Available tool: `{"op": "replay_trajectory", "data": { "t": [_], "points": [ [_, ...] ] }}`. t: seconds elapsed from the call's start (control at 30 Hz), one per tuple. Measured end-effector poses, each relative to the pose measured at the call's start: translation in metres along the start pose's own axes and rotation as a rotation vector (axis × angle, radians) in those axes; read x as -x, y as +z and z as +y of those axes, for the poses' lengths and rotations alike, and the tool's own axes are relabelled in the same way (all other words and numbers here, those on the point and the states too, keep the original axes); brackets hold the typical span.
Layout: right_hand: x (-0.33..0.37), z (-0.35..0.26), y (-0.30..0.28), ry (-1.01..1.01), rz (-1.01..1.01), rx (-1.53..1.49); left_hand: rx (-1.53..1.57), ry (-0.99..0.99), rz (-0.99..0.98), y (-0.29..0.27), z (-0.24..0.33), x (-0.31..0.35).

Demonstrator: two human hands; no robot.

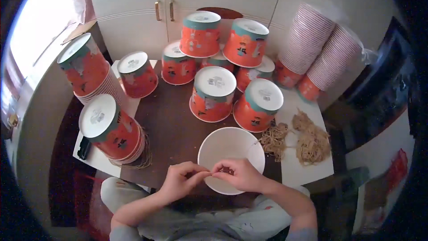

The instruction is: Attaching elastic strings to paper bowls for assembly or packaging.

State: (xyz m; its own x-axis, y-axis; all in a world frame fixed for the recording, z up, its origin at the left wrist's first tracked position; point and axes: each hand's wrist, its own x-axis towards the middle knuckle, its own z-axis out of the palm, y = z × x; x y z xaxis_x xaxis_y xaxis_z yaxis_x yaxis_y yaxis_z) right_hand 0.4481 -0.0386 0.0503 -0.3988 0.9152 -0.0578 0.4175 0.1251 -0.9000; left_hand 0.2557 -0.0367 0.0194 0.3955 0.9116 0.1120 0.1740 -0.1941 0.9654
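Observation:
Over the near rim of a white-lined paper bucket (214, 147), my left hand (182, 180) and my right hand (240, 174) meet, thumbs and forefingers pinched together fingertip to fingertip. Whatever lies between the fingertips is too small to make out. The bucket stands with its mouth facing up, close to my lap. A thin strand crosses its right rim toward a tangle of brown twine (274, 141). A larger heap of twine (313, 145) lies farther right.
Several orange-and-teal paper buckets (214, 93) stand upside down across the dark table (167, 125), some stacked. Upside-down stacked buckets (111, 127) with twine around the base are at left. Two tall leaning stacks of nested buckets (307, 40) are back right, before white cabinets (129, 0).

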Motion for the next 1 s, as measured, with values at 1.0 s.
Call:
{"op": "replay_trajectory", "data": {
  "t": [1.0],
  "points": [
    [0.000,-0.003,-0.004,0.073,-0.087,-0.229,-0.266,0.407,0.172,-0.007,0.009,-0.002]
  ]
}}
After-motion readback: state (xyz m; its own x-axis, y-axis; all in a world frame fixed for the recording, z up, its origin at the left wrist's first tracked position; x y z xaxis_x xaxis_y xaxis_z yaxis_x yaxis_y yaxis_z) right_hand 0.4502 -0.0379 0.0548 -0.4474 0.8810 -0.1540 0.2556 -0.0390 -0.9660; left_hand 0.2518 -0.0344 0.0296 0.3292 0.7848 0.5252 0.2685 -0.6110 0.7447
